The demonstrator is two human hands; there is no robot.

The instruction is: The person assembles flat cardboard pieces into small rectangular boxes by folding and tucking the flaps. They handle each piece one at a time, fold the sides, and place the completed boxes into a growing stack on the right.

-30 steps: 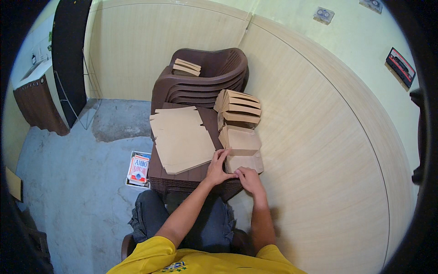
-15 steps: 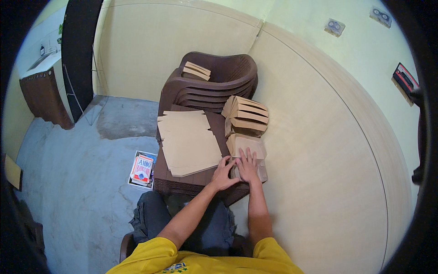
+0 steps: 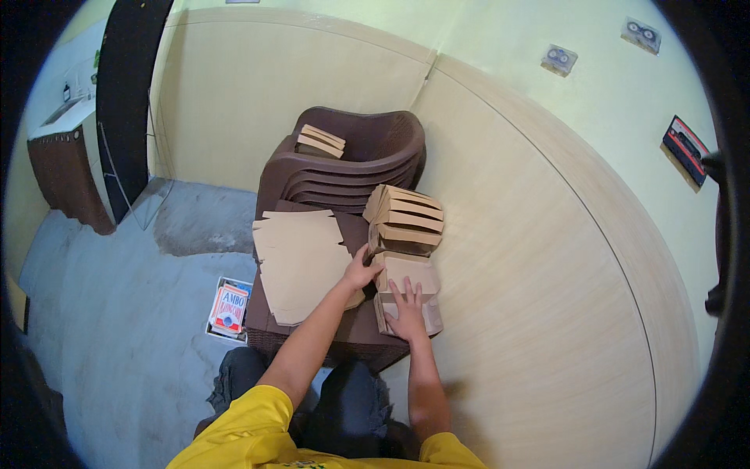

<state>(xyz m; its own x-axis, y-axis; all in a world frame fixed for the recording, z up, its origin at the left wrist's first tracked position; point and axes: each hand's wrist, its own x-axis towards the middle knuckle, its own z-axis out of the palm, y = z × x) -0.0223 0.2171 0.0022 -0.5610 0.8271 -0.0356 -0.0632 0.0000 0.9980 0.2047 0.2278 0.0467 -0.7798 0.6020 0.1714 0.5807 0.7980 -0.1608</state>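
Note:
A tan cardboard box (image 3: 431,313) lies on the brown woven seat of stacked chairs, its lid folded back away from me. My right hand (image 3: 408,314) rests on it with fingers spread, pressing near the fold between lid and base. At the lid's left edge is my left hand (image 3: 362,270), thumb and fingers apart; whether it touches the edge is hard to tell. Left of the box lies a stack of flat, unfolded cardboard blanks (image 3: 303,266), partly behind my left forearm. Just beyond the box stands a pile of folded boxes (image 3: 406,219).
The stacked brown chairs (image 3: 351,176) have armrests beyond the blanks, with another folded cardboard box (image 3: 321,141) at the back. A white carton (image 3: 228,309) of packs stands on the floor at left. The wood-panelled wall (image 3: 531,273) runs close along the right.
My left hand has moved away from the box's near left side, forward to the lid's edge. The right hand stays on the box, fingers more spread. The whole view has shifted slightly.

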